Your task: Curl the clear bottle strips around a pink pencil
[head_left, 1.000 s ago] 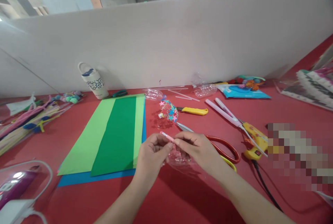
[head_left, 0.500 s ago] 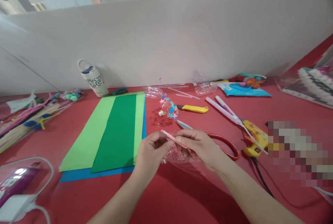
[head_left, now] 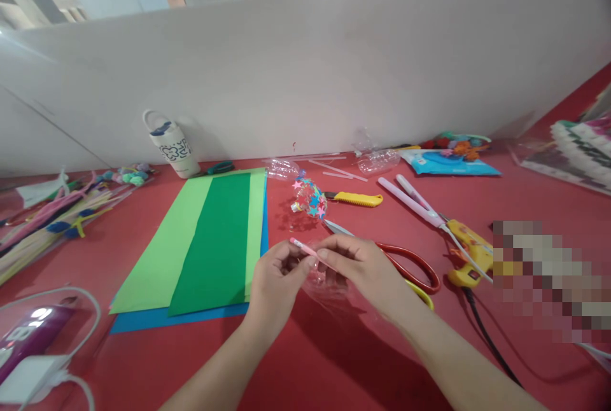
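My left hand (head_left: 274, 284) and my right hand (head_left: 365, 268) meet low in the middle of the view, thumbs and forefingers pinched on a slim pink stick (head_left: 302, 246) with pale marks. It slants up to the left; its exact kind is unclear. Clear crinkled plastic (head_left: 324, 290) hangs beneath the fingers, its shape partly hidden. Just beyond my hands lies a clear ball-like piece covered in coloured stars (head_left: 311, 200). Red-handled scissors (head_left: 422, 264) lie by my right hand, partly covered by it. A yellow loop (head_left: 422, 294) shows beside my right wrist.
Green and blue sheets (head_left: 210, 245) lie left. Behind are a yellow cutter (head_left: 358, 199), clear bottle pieces (head_left: 379, 161) and a tumbler (head_left: 172, 149). A hair straightener (head_left: 413, 202), corded yellow glue gun (head_left: 468, 252) and blue packet (head_left: 449, 164) lie right; pipe cleaners (head_left: 48, 220) far left.
The pink stick has tipped flatter, its upper end shifting slightly left. My right hand has moved a little left, and the yellow loop beside the wrist has come into view.
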`<action>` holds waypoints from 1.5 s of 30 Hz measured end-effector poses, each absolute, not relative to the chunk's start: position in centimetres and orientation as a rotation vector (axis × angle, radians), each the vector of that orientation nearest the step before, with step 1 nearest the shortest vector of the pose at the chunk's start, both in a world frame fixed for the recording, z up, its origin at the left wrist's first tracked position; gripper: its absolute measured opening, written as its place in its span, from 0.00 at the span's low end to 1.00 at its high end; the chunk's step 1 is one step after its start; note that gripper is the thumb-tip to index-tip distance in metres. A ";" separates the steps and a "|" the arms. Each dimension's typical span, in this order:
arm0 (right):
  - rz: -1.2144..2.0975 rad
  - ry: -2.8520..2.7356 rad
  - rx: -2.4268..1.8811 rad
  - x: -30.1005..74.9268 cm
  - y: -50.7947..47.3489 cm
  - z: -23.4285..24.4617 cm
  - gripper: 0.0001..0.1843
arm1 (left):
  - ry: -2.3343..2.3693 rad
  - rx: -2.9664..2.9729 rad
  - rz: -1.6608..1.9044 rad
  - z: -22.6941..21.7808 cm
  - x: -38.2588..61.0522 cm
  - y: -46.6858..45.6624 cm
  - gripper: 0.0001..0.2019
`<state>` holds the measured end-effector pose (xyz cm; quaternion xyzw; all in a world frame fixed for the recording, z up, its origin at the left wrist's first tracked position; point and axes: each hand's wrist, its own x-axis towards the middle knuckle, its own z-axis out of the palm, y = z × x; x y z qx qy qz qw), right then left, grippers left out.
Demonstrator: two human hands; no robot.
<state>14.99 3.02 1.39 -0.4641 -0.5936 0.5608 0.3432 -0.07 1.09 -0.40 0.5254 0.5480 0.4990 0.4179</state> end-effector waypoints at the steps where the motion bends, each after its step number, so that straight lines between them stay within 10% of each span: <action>1: 1.427 -1.551 -1.187 14.9 3.0 1.4 0.07 | 1.368 1.299 1.252 -0.4 -0.1 1.1 0.04; 45: 1.621 -1.313 -1.045 15.0 3.1 1.0 0.12 | 1.247 1.277 1.280 0.1 -0.1 1.0 0.03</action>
